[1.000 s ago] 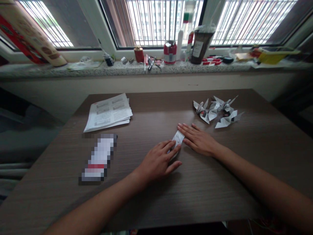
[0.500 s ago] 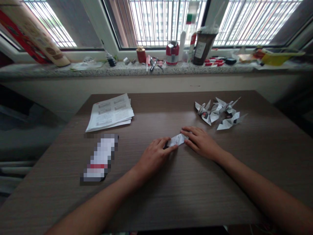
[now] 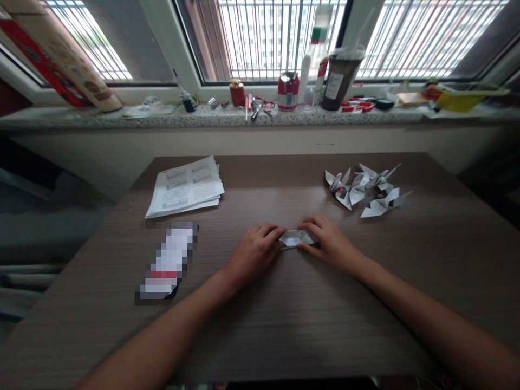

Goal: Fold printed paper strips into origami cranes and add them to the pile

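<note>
A small piece of folded paper (image 3: pixel 293 238), whitish grey, lies near the middle of the brown table (image 3: pixel 260 325). My left hand (image 3: pixel 257 248) grips its left end, with the fingers bent over it. At the other end, my right hand (image 3: pixel 325 238) has thumb and fingers closed around the paper's right side. Both ends of the paper are covered by my fingertips. Beyond my right hand sits a cluster of folded paper figures (image 3: pixel 376 197) with pointed tips, printed in grey and dark patches.
A stack of printed sheets (image 3: pixel 189 184) lies at the back left. Nearer stands out a blurred-out phone-shaped object (image 3: pixel 168 260). Along the windowsill (image 3: pixel 154 119) are a red can (image 3: pixel 288 92), a dark drink cup (image 3: pixel 339 81), a yellow container (image 3: pixel 461 97) and small tools.
The folded paper has turned from a slant to nearly level. My right hand's thumb and fingers have closed on its right end. My left fingers have shifted on the left end.
</note>
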A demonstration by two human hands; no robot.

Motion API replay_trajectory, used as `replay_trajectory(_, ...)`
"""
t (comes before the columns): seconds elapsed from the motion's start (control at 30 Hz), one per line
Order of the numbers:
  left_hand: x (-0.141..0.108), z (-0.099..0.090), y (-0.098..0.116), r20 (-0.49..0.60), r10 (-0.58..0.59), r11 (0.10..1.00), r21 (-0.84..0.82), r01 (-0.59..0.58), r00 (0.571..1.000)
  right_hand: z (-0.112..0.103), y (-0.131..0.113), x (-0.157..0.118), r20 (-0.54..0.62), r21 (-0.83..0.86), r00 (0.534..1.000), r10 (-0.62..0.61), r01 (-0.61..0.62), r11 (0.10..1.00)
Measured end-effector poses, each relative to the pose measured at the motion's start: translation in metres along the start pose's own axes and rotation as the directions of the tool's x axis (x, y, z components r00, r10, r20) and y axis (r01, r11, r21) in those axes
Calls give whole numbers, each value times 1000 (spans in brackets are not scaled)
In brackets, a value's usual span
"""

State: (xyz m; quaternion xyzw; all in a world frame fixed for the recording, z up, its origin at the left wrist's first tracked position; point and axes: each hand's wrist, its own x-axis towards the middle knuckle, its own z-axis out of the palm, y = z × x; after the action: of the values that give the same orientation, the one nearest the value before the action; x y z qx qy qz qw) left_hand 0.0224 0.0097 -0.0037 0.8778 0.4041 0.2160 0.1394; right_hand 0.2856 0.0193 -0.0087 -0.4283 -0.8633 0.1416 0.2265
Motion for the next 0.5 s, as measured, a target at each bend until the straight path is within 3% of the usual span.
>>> replay_trajectory(0.23,2,1,-1,1,-42,999,-22,42,999,-1,-6,1,7,11,1000,9,-9,1000)
replay_trajectory(0.5,4,-1,0,-20,-7,966,-257,1,1000,3,-7,1,13,73,999,41,-42,996)
